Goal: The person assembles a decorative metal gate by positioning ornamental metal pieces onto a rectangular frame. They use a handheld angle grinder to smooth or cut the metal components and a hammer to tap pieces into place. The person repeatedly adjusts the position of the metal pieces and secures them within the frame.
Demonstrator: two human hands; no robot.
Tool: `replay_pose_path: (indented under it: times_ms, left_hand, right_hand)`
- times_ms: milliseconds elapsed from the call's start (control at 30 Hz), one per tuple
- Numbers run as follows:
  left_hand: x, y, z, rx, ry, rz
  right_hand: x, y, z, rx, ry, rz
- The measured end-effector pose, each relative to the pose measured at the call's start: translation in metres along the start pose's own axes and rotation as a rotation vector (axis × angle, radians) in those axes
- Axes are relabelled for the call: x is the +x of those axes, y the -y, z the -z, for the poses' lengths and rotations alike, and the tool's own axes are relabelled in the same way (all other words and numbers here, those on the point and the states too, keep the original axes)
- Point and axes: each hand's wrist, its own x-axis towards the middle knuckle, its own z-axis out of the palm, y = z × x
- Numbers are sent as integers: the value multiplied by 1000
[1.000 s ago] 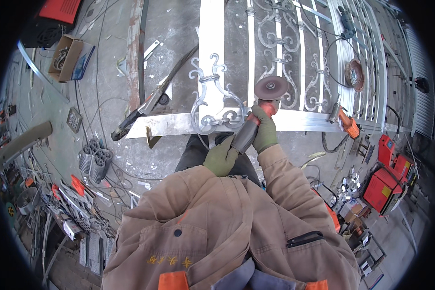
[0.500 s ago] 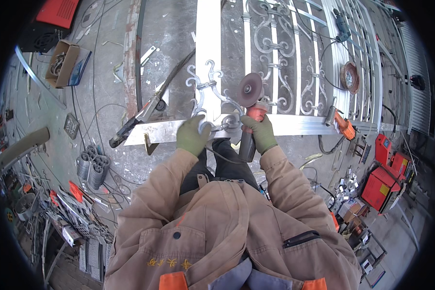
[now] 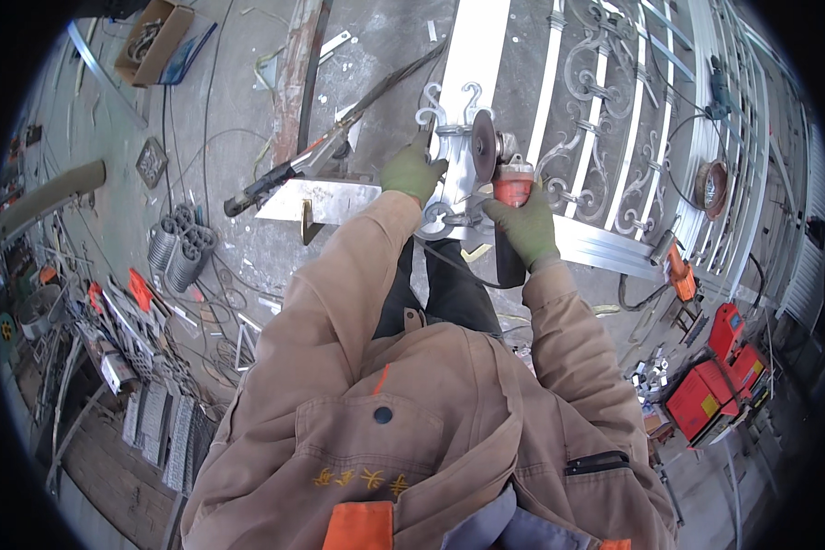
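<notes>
My right hand (image 3: pixel 528 227), in a green glove, is closed round the body of a red and black angle grinder (image 3: pixel 513 187). The grinder's brown disc (image 3: pixel 484 147) stands edge-on just right of a silver scrolled metal ornament (image 3: pixel 455 131). That ornament, with curled ends, lies over the white metal bar (image 3: pixel 478 50) of a frame. My left hand (image 3: pixel 414 171), gloved as well, grips the ornament's left side, with its fingers partly hidden. A ring-shaped scroll (image 3: pixel 438 220) sits below, between my two hands.
Right of the bar stand gate panels with grey scrollwork (image 3: pixel 585 82). An orange power tool (image 3: pixel 680 273) rests at the frame's right end, near a red machine (image 3: pixel 717 385). A black-handled tool (image 3: pixel 258 190) lies left. Coiled metal pieces (image 3: pixel 181 246) and cables lie on the floor.
My left hand has moved up along the ornament's left side. The grinder's disc has turned from facing me to nearly edge-on and is closer to the ornament. The whole view has shifted.
</notes>
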Motion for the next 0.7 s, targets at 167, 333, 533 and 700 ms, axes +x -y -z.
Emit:
replay_pose_path:
  times_ms: [167, 333, 533, 700]
  left_hand:
    - [10, -2, -10, 140, 20, -31]
    - [10, 3, -16, 200, -48, -50]
    - [1, -13, 0, 262, -38, -194]
    - [16, -15, 9, 294, 101, -181]
  right_hand:
    - [14, -2, -2, -47, 19, -36]
    - [9, -1, -1, -12, 14, -15]
    - [10, -1, 5, 4, 16, 12]
    - [17, -5, 7, 10, 36, 28]
